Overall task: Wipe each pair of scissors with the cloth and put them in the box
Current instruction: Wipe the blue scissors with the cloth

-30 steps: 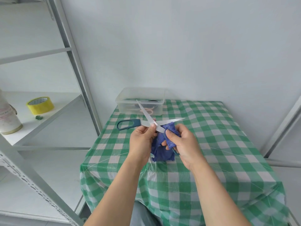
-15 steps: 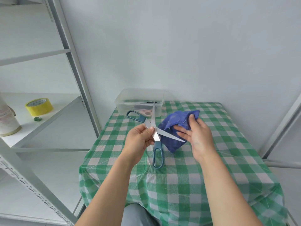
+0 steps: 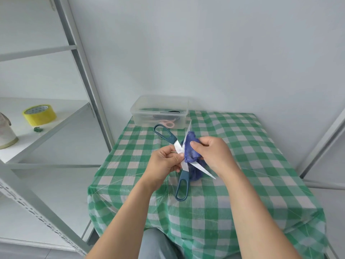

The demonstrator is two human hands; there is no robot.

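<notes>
A pair of scissors with dark teal handles (image 3: 182,186) is spread wide open above the table. My left hand (image 3: 165,162) pinches it at the pivot. My right hand (image 3: 214,152) grips a crumpled blue cloth (image 3: 190,150) wrapped round the blade that points up toward the box. The other blade sticks out to the lower right. A clear plastic box (image 3: 160,112) stands at the table's far left corner, with a pink-handled pair of scissors (image 3: 168,124) and a dark one inside.
The table wears a green and white checked cover (image 3: 242,165) against a white wall. A metal shelf rack (image 3: 89,94) stands on the left, holding a yellow tape roll (image 3: 39,114) and a white container (image 3: 5,135).
The right hand has closed the cloth round the upward blade, where before it held the cloth beside the scissors. The scissors have turned a little in the left hand.
</notes>
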